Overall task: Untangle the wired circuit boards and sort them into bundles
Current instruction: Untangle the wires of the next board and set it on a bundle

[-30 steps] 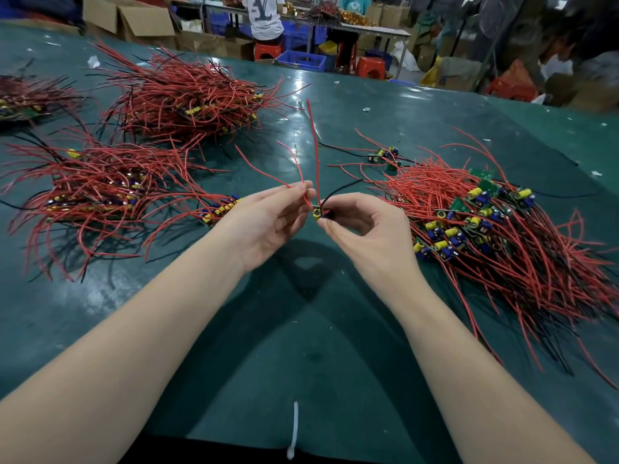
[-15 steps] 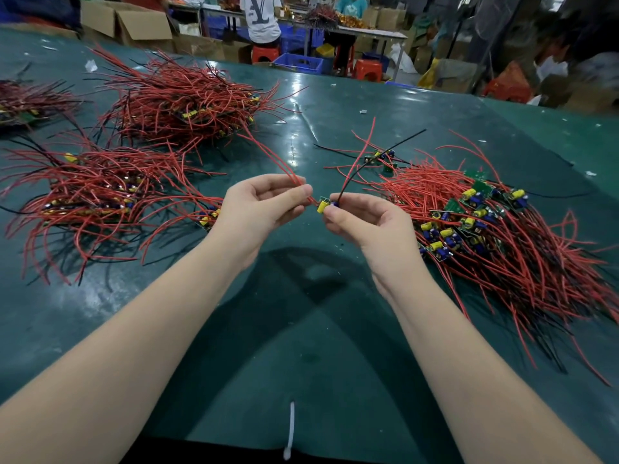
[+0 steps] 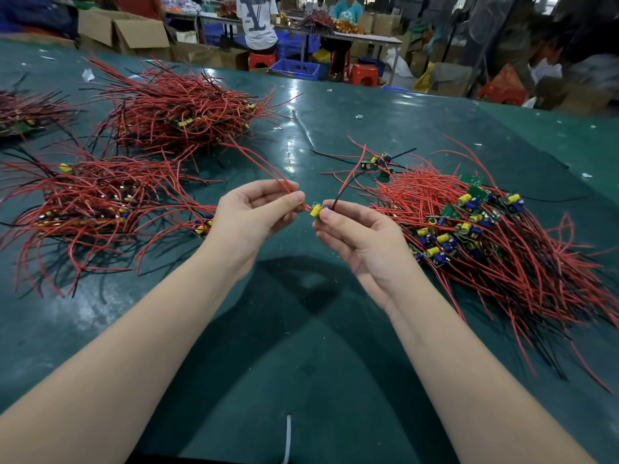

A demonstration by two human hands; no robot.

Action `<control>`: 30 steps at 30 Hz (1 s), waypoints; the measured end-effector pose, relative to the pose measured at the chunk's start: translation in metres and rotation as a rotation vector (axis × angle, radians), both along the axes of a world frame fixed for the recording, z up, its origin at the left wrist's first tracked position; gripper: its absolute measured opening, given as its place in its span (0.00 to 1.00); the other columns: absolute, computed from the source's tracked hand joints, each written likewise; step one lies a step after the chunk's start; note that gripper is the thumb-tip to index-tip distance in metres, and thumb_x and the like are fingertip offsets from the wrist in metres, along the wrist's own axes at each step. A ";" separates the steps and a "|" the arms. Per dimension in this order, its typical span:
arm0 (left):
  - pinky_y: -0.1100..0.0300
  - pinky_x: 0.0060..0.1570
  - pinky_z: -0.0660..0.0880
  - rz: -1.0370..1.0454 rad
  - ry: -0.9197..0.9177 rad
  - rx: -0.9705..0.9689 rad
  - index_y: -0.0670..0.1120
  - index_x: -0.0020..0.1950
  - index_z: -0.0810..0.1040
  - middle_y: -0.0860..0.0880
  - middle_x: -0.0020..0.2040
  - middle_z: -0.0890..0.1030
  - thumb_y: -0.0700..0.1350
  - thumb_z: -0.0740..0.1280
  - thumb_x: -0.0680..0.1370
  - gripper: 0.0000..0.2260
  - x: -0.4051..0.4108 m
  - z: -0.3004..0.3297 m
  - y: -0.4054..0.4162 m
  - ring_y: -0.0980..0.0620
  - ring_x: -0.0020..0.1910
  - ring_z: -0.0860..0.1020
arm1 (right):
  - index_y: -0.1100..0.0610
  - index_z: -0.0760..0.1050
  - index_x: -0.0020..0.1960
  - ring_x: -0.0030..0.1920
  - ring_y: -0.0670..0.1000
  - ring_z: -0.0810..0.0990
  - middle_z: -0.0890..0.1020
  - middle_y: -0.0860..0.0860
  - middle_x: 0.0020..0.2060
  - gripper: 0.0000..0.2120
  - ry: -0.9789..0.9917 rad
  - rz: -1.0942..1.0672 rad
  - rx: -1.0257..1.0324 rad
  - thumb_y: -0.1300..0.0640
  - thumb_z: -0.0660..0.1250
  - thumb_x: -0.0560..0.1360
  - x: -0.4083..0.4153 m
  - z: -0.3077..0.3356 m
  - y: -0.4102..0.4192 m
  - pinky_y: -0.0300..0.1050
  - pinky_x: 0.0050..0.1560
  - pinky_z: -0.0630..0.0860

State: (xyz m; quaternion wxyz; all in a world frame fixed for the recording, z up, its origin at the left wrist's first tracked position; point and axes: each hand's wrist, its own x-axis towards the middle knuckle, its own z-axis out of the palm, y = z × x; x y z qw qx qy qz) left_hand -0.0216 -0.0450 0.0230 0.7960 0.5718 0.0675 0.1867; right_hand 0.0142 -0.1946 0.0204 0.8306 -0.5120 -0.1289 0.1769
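Holding one small green circuit board with a yellow component [image 3: 317,209] above the green worktop's [image 3: 301,346] near middle, the right hand [image 3: 360,244] pinches it while the left hand [image 3: 258,212] pinches its red wires [image 3: 261,162], now drawn leftward rather than upright, apparently freed for the left bundles [image 3: 87,199].

Only one marking can be made out: a large grey letter "Y", with part of another letter beside it, on the white T-shirt [image 3: 257,23] of a person standing at the far side of the room. Nothing else carries readable text.
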 end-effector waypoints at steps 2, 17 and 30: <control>0.68 0.41 0.77 -0.015 0.004 -0.017 0.43 0.47 0.81 0.50 0.38 0.84 0.34 0.70 0.74 0.05 0.000 0.000 -0.001 0.57 0.38 0.82 | 0.62 0.80 0.46 0.38 0.50 0.84 0.85 0.54 0.39 0.06 0.020 0.004 0.006 0.68 0.70 0.70 0.000 0.000 0.000 0.38 0.42 0.80; 0.69 0.39 0.78 -0.105 0.015 -0.239 0.41 0.43 0.79 0.47 0.38 0.84 0.34 0.66 0.76 0.05 0.001 0.007 0.005 0.57 0.37 0.83 | 0.56 0.85 0.38 0.40 0.48 0.84 0.85 0.52 0.39 0.04 0.112 0.100 0.025 0.63 0.73 0.67 0.005 0.001 -0.002 0.38 0.43 0.80; 0.67 0.41 0.78 0.044 -0.017 -0.078 0.38 0.47 0.80 0.45 0.40 0.85 0.32 0.67 0.76 0.04 0.000 0.004 0.002 0.53 0.41 0.83 | 0.61 0.81 0.44 0.38 0.48 0.84 0.85 0.53 0.38 0.04 0.117 0.007 0.011 0.68 0.70 0.71 0.006 -0.003 -0.003 0.38 0.42 0.80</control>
